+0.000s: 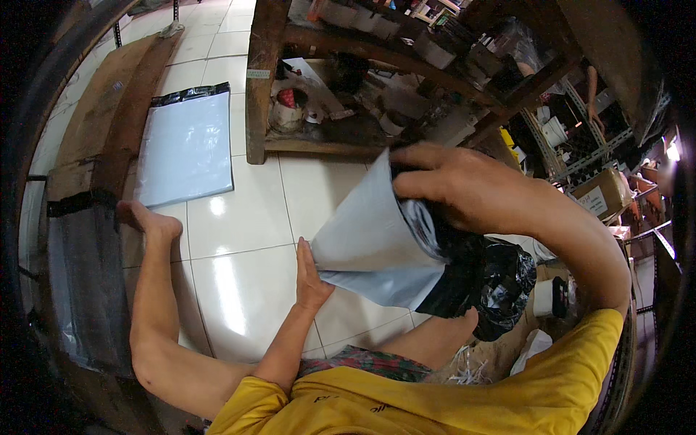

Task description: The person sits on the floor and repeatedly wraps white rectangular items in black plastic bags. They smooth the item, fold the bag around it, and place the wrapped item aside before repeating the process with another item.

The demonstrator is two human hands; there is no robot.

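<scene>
A white plastic mailing bag with a black inner side is held tilted in front of me, over the tiles. My right hand grips it by its upper edge, the fingertips partly hidden behind the black flap. At the bag's lower left end, my left hand holds its side, fingers extended along it and thumb hidden. The bag is folded or rolled, and its inside is mostly out of sight. Another white mailing bag with a black top strip lies flat on the floor at the far left.
A wooden shelf with cans and clutter stands ahead. Crumpled black plastic lies at the right, near my foot. Cardboard and a dark wrapped package line the left side. Shredded white strips lie at lower right.
</scene>
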